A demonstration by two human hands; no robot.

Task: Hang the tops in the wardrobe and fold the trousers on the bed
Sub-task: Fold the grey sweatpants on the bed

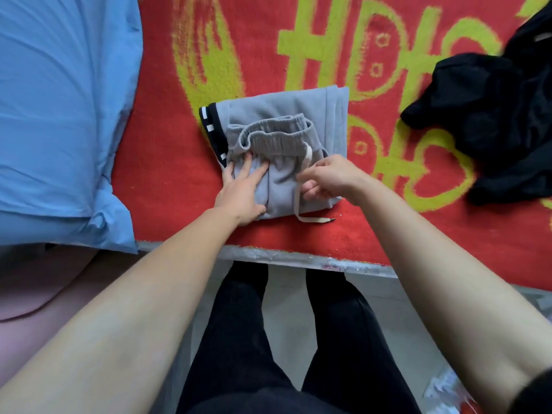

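Note:
Grey trousers point(286, 115) lie folded into a compact square on the red blanket point(167, 162), near the bed's front edge. The elastic waistband faces up, and a black-and-white striped trim shows at the left side. My left hand point(242, 186) presses flat on the near left part of the trousers, fingers straight. My right hand point(325, 177) pinches the pale drawstring point(298, 201), whose loose end trails onto the blanket. A black garment point(490, 121) lies crumpled at the right of the bed.
A blue pillow point(59, 115) fills the left side of the bed. The blanket carries large yellow-green lettering. The bed's pale front edge point(298, 259) runs just below the trousers. My legs in black trousers stand on the light floor.

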